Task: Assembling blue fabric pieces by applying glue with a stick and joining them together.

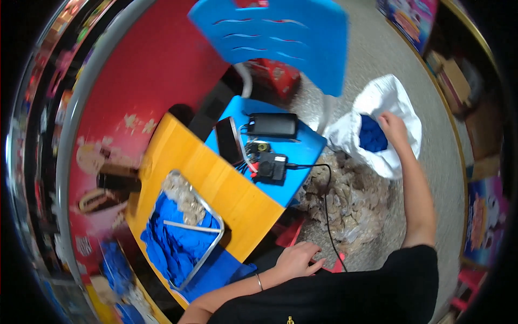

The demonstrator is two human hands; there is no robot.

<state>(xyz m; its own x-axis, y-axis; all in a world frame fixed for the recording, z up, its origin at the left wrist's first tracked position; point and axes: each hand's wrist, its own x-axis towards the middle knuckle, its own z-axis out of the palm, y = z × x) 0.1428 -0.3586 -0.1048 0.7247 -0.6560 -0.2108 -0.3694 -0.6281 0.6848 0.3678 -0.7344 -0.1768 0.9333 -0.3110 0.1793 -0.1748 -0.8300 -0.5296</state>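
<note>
My right hand (393,129) is stretched out to the right, over the mouth of a white woven sack (406,100). Its fingers look curled together, and what they hold, if anything, is hidden. Bunched blue fabric (372,135) lies inside the sack, just left of those fingers. My left hand (298,259), with a bracelet at the wrist, rests low near my lap, thumb and fingers apart and nothing in them. On the wooden table (232,186) to the left, a metal-rimmed tray (202,262) holds a heap of blue pieces (175,243) and some crumpled clear plastic (183,197).
A blue chair (302,186) carries a phone (229,140), a black power bank (272,125) and a black device (271,168); its cable (327,205) hangs down. Crumpled plastic bags (350,202) cover the floor beside the sack. Another blue chair (280,32) stands beyond.
</note>
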